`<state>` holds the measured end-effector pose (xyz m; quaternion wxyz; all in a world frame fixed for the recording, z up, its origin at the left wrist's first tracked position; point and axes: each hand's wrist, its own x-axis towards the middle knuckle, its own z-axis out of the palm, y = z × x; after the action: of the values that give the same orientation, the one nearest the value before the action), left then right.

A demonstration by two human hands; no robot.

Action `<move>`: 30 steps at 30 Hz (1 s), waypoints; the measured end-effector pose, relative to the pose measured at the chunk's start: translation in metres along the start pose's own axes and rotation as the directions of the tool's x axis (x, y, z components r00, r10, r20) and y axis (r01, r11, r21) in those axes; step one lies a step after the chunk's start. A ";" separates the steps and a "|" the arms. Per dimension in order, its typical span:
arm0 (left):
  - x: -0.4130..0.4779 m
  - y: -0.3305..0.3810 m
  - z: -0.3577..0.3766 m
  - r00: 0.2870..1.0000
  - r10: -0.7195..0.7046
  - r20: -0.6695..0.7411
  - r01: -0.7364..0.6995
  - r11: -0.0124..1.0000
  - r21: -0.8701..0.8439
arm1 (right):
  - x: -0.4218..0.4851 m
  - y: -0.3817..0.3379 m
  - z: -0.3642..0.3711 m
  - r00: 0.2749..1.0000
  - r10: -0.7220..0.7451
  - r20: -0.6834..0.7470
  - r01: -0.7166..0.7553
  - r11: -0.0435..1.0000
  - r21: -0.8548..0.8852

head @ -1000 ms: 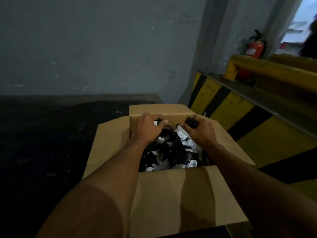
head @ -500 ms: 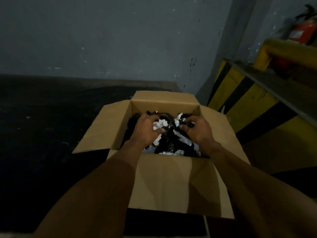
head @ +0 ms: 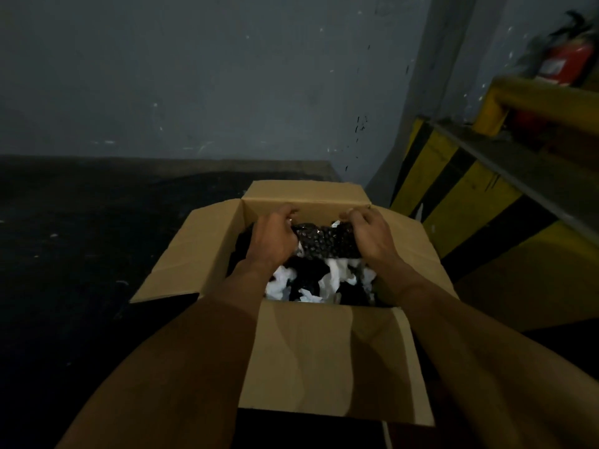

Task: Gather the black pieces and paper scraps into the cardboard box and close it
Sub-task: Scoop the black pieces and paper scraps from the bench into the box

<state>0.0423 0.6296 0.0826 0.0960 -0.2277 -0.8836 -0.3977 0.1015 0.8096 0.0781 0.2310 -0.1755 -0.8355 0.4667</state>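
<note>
An open cardboard box (head: 327, 361) stands on the dark floor in front of me, all its flaps folded outward. Inside lie black pieces (head: 306, 275) mixed with white paper scraps (head: 337, 273). My left hand (head: 270, 239) and my right hand (head: 368, 236) are both inside the box near its far wall. Between them they grip a black bubbly sheet (head: 325, 243), one hand on each end. The hands hide the sheet's ends.
A grey wall (head: 207, 76) rises just behind the box. To the right runs a yellow-and-black striped barrier (head: 460, 189) with a yellow rail (head: 538, 98) and a red fire extinguisher (head: 564, 63) above. Dark floor (head: 81, 238) stretches to the left.
Both hands moved to the far side of the box and took hold of a black bubbly sheet, stretched between them. The view tilted down and drew closer to the box.
</note>
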 end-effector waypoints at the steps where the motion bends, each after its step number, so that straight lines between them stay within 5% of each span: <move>1: 0.001 0.001 0.001 1.000 -0.010 -0.021 0.010 1.000 0.006 | 0.002 -0.001 0.000 1.000 0.015 0.000 -0.015 0.999 0.039; 7: -0.006 -0.009 0.013 0.999 0.045 0.021 -0.045 0.999 0.012 | 0.006 0.006 0.002 0.991 -0.072 -0.115 0.048 0.978 -0.202; 10: -0.010 -0.016 0.024 0.944 0.216 0.251 -0.267 0.945 0.191 | 0.002 0.019 0.011 0.986 -0.165 -0.002 0.154 0.927 -0.343; 13: -0.006 -0.034 0.040 0.845 0.140 0.517 -0.368 0.853 0.370 | -0.006 0.037 0.024 0.982 -0.122 0.147 0.178 0.864 -0.471; 23: 0.018 -0.086 0.071 0.806 -0.195 0.559 -0.199 0.800 0.566 | 0.000 0.067 0.062 0.925 0.184 0.332 0.107 0.713 -0.693; 30: 0.026 -0.117 0.088 0.829 -0.266 0.492 -0.078 0.816 0.573 | 0.022 0.085 0.091 0.897 0.222 0.382 0.140 0.677 -0.722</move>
<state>-0.0355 0.6359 -0.0446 -0.1196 -0.2470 -0.9609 -0.0367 0.0396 0.7996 -0.0321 -0.0645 -0.1622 -0.9768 0.1240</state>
